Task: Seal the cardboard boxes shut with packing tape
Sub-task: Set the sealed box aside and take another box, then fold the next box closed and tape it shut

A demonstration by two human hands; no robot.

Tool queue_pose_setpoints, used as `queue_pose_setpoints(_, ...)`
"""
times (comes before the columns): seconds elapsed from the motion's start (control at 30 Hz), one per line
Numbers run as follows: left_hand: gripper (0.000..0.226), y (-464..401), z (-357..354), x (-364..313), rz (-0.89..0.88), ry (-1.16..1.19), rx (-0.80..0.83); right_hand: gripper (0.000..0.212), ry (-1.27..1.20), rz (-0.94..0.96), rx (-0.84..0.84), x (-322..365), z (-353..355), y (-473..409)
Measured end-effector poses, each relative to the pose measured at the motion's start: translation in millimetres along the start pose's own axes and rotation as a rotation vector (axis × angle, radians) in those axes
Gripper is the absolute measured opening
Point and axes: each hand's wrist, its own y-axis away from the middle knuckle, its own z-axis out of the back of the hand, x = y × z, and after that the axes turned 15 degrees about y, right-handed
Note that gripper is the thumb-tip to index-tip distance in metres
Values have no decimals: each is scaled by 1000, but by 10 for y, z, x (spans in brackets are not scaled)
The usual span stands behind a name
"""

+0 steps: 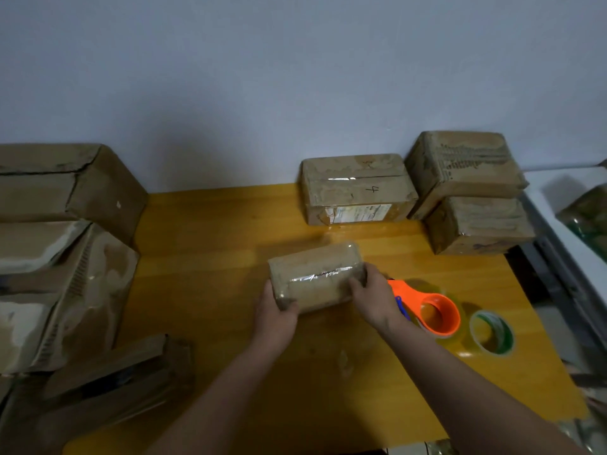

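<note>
A small cardboard box (315,274) with shiny clear tape along its top seam lies at the middle of the yellow wooden table (213,257). My left hand (276,310) grips its near left corner. My right hand (374,297) grips its right end, fingers curled over the top edge. Just right of my right hand lies an orange tape dispenser (433,310) with a clear tape roll. A loose roll of tape with a green core (491,333) lies beside it.
A taped box marked "4" (356,188) stands at the back against the wall. Two stacked boxes (469,192) stand at the back right. Large worn boxes (62,257) crowd the left side, with flat ones (115,382) at the near left. A white ledge (565,205) runs along the right.
</note>
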Motion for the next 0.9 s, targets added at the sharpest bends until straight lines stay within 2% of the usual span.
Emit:
queue_pose_setpoints(0.17,65,-267,-426,-669,-102,-72,89,34,-47,-20,-109,-79,549,-427)
queue_pose_setpoints(0.3,76,-463,-977,-847,-93,-12,186,40,-6,-69,-212,-383,971,-784)
queue_pose_setpoints(0.37,81,-537,-1228,-875,-106,-20,224,44,24,-72,-205,-568,1077,-974)
queue_pose_setpoints(0.43,87,-598,-1396,-865,-126,-77,251,60,119,-63,-161,-737,1108,-1087)
queue_pose_setpoints(0.53,88,-609,-1477,-785,-219,-274,282,72,438,39,-145,-919,1072,-1129)
queue_pose_setpoints(0.67,80,-585,-1562,-685,-329,-472,366,62,793,174,-153,-1009,1009,-1112)
queue_pose_setpoints(0.8,88,-701,-1697,-762,-318,-626,442,53,910,189,-262,-1061,1067,-1241)
queue_pose_setpoints(0.9,90,-761,-1708,-851,-311,-713,466,55,935,280,-240,-1059,1162,-1283)
